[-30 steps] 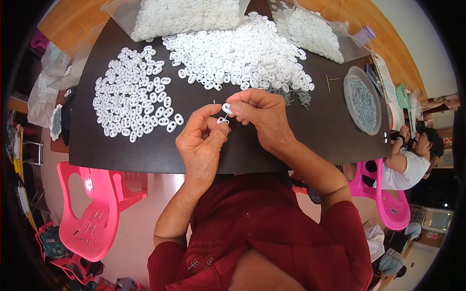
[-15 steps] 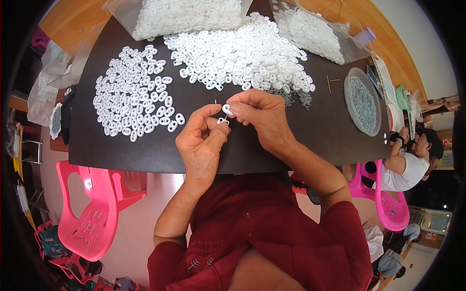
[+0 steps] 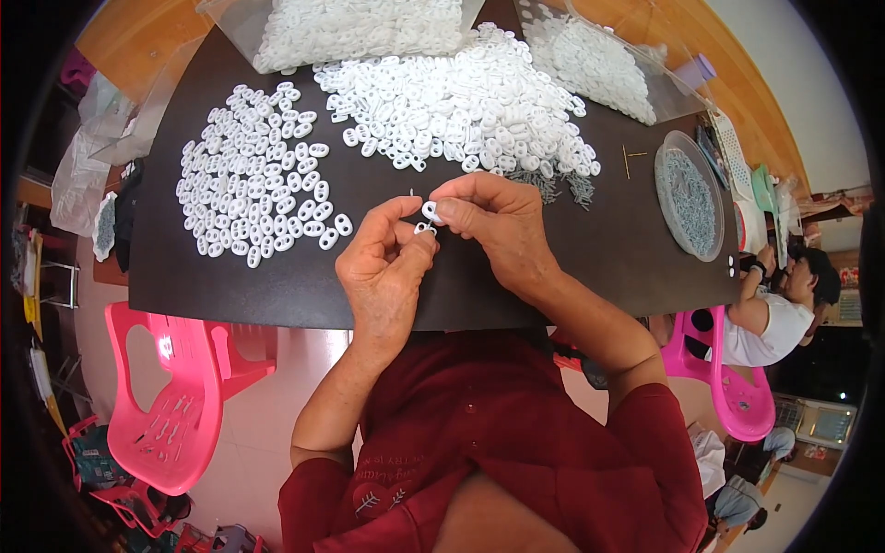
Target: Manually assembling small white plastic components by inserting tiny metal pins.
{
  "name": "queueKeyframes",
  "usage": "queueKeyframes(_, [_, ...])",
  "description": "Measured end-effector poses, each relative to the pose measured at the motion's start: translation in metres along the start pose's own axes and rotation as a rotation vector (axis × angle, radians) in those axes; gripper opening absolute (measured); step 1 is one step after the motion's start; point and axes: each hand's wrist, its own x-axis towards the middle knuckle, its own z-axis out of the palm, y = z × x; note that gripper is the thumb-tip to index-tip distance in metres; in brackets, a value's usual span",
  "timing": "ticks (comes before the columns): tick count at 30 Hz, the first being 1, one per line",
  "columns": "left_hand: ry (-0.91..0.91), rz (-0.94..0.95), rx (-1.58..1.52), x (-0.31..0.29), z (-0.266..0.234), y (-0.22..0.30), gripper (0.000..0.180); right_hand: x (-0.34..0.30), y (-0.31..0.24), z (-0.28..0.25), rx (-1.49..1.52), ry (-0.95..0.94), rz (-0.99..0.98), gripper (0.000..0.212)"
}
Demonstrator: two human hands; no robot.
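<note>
Over the dark table, my left hand (image 3: 380, 269) and my right hand (image 3: 501, 219) meet close together. My right thumb and fingers pinch a small white two-hole plastic piece (image 3: 430, 210). Just below it, my left thumb and fingers grip another white plastic piece (image 3: 423, 229). A thin dark pin or screw shows between the two pieces; whether it joins them, I cannot tell. Beyond my hands lies a large heap of white plastic pieces (image 3: 452, 97). Left of them, similar pieces (image 3: 253, 175) are spread in one loose layer.
Small grey screws or pins (image 3: 581, 189) lie beside the heap, and more fill a round clear tub (image 3: 660, 184) at right. Bags of white pieces (image 3: 590, 69) stand at the back. Pink chairs (image 3: 175, 405) flank the table; a person (image 3: 784, 313) sits at right.
Both hands stay almost in place, still pinching the same two white pieces. The whole view has shifted very slightly.
</note>
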Motion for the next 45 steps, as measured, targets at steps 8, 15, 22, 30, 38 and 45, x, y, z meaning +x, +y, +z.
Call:
queueKeyframes(8, [0.001,0.011,0.034,0.001,0.001,-0.002,0.025,-0.004,0.001,0.003,-0.155,-0.005,-0.141,0.011])
queueKeyframes(15, [-0.013,0.011,-0.006,0.003,-0.001,-0.004,0.025,-0.005,0.000,0.005,-0.216,0.003,-0.152,0.009])
queueKeyframes(22, [-0.020,0.021,-0.052,0.002,0.001,-0.004,0.027,-0.007,-0.003,0.003,-0.202,-0.025,-0.122,0.011])
queueKeyframes(30, [-0.024,-0.017,-0.141,0.003,-0.001,-0.004,0.023,-0.011,-0.005,-0.001,-0.277,-0.077,-0.172,0.019])
queueKeyframes(38, [-0.026,-0.073,-0.267,0.004,0.003,0.000,0.023,-0.011,0.003,0.000,-0.515,0.020,-0.561,0.031])
queueKeyframes(45, [-0.048,-0.070,-0.188,-0.001,-0.002,0.002,0.026,-0.010,0.004,0.002,-0.568,0.049,-0.645,0.031])
